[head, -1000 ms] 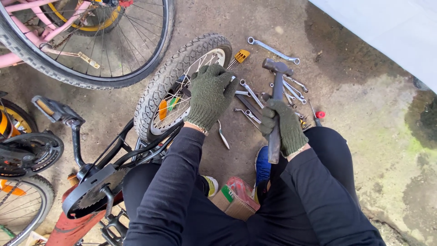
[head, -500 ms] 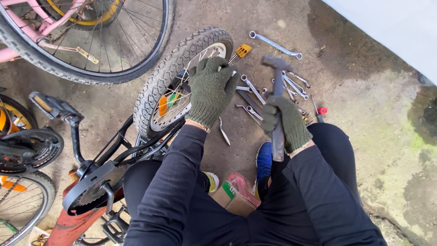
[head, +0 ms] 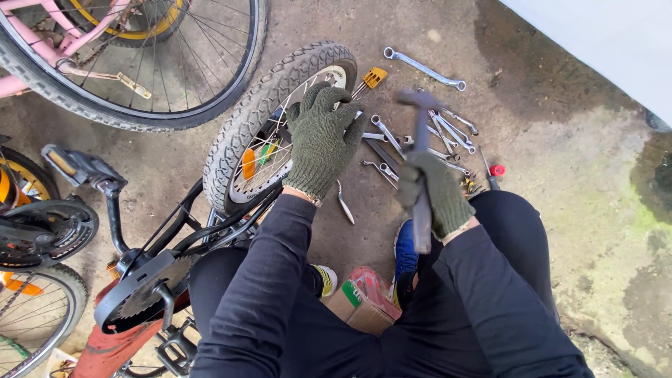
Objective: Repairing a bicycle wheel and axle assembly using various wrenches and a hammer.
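Concrete floor [head: 560, 175] | left hand [head: 322, 140] flat on tyre [head: 259, 105] | right hand [head: 437, 192] grip closed around hammer [head: 420, 140]

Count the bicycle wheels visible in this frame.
4: small wheel under the left hand, pink bike's wheel top left, yellow-rimmed wheel at left edge, another bottom left. Others may lie outside view.

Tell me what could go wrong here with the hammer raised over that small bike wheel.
The right hand holds the hammer raised and motion-blurred while the left hand rests on the small wheel; a stray blow might hit those fingers. A miss could also bend the thin spokes. Loose wrenches lie on the ground just beside the knee, so a shift could scatter them.
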